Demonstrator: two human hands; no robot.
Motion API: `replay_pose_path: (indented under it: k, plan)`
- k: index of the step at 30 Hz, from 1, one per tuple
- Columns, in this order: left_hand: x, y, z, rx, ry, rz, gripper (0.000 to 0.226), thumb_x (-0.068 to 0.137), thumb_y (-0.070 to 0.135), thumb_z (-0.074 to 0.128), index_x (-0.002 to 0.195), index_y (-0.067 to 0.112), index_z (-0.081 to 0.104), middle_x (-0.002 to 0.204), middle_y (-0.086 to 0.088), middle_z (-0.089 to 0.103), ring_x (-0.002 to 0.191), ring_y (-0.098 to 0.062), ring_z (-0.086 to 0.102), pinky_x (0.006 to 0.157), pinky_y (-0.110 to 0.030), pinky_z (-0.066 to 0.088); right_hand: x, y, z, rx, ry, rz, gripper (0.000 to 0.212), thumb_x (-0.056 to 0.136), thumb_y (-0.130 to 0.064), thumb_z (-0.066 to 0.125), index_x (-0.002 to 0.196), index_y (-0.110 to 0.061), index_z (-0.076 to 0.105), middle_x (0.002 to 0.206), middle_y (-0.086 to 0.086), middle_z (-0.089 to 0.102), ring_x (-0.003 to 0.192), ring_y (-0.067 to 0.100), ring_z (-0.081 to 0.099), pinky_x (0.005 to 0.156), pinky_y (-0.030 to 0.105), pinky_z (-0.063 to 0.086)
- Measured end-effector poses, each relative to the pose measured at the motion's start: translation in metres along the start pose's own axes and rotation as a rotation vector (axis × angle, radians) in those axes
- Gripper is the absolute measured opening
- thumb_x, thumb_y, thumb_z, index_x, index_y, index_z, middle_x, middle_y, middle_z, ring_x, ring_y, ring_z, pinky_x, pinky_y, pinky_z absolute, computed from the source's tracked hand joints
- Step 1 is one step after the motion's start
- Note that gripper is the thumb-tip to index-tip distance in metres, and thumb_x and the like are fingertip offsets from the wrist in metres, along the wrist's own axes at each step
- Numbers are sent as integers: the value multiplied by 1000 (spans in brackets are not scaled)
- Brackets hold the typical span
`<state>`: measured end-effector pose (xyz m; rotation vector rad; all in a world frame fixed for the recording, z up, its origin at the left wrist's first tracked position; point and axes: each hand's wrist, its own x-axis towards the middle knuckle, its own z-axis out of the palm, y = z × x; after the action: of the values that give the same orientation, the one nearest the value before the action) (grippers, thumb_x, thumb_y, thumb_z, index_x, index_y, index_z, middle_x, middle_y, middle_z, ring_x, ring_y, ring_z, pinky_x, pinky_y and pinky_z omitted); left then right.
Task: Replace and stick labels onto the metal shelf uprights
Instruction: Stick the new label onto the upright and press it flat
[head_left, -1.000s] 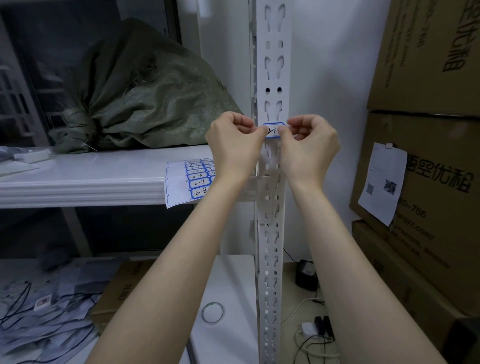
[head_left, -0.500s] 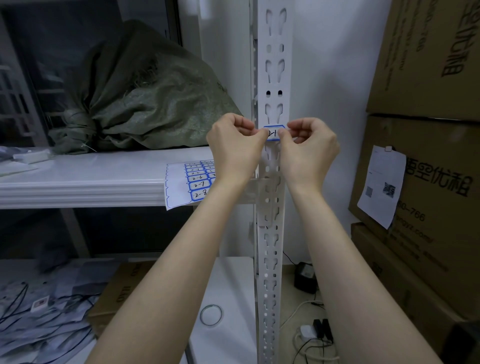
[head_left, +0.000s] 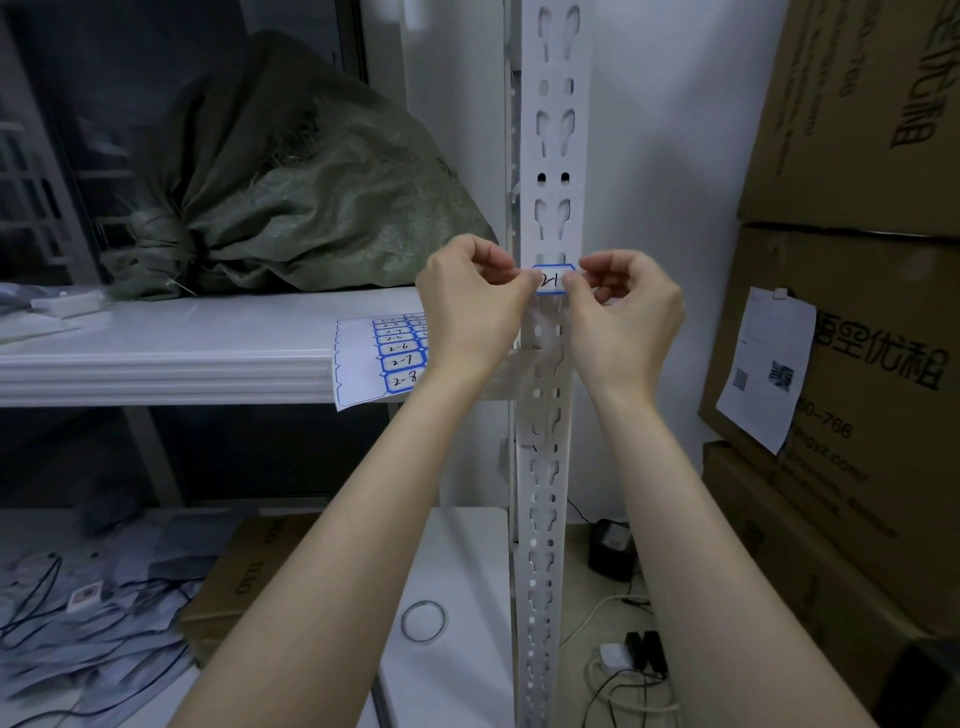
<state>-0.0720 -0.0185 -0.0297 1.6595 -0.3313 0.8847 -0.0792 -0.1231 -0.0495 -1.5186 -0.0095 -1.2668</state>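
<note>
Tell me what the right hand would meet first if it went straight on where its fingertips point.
The right hand points leftward, pinching the small blue-bordered white label before the white perforated metal upright. Straight on, it would probably meet the left hand first; depth is unclear.

Label (head_left: 554, 281) between fingers (head_left: 525, 279): thin paper, white face, blue printed border, faint sheen
Upright (head_left: 553, 156) behind fingers: white painted metal, smooth, satin, punched slots
Label sheet (head_left: 363, 364) left of and below fingers: slick paper
Shelf board (head_left: 182, 343) left of fingers: white, smooth, semi-gloss
Sack (head_left: 311, 208) farther left: coarse woven green cloth, matt, creased
Boxes (head_left: 857, 130) right of fingers: brown cardboard, matt; white paper slip (head_left: 763, 374) on one
</note>
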Motion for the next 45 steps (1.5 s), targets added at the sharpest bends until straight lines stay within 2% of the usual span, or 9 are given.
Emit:
replay_pose_path:
  k: [7, 14, 22, 27, 34, 40, 45]
  plan:
    - [-18, -16, 0, 34, -48, -105, 29, 71, 14, 83, 69, 21, 55, 65, 8, 66, 58, 0, 59, 55, -5, 42, -20, 19, -6, -22, -27, 40, 9, 76, -12, 74, 82, -14, 68, 66, -15, 60, 57, 1, 51, 63, 21, 51]
    - [-25, -21, 1, 62, -52, -108, 32, 71, 13, 82, 67, 24, 53, 68, 5, 68, 65, -8, 65, 61, -12, 46, -28, 28, -9, -21, -38, 61, 9, 77, -12, 73, 82, -17, 67, 68, -15, 61, 59, 3, 54, 62, 20, 51]
    - [-23, -21, 2, 84, -50, -111, 32, 70, 13, 82, 66, 24, 53, 68, 5, 68, 62, -6, 64, 59, -10, 45, -28, 28, -8, -9, -25, 62, 8, 77, -13, 74, 81, -16, 67, 67, -16, 61, 57, 2, 53, 61, 19, 49]
    - [-24, -21, 3, 87, -29, -107, 30, 70, 14, 81, 67, 23, 53, 69, 2, 71, 65, -10, 68, 57, -11, 46, -27, 28, -7, -7, -26, 69, 9, 77, -14, 73, 81, -17, 66, 67, -17, 60, 60, 1, 53, 61, 21, 51]
    - [-24, -19, 3, 127, -15, -81, 25, 71, 15, 79, 69, 21, 55, 64, 9, 65, 61, -4, 63, 61, -11, 45, -27, 27, -6, -29, -10, 42, 9, 77, -13, 73, 81, -16, 66, 65, -16, 59, 59, 4, 52, 63, 23, 51]
    - [-24, -21, 4, 175, -21, -23, 26, 72, 16, 79, 69, 22, 54, 63, 11, 64, 65, -6, 64, 65, -15, 46, -27, 28, -4, -39, -6, 40, 8, 76, -14, 73, 82, -15, 67, 66, -16, 61, 61, 8, 56, 64, 25, 53]
    - [-23, -21, 4, 171, -33, -26, 26, 73, 17, 80, 70, 22, 54, 61, 14, 61, 62, 0, 60, 63, -9, 42, -26, 28, -5, -36, -12, 34, 7, 77, -14, 73, 82, -16, 68, 67, -16, 60, 58, 3, 52, 61, 22, 51]
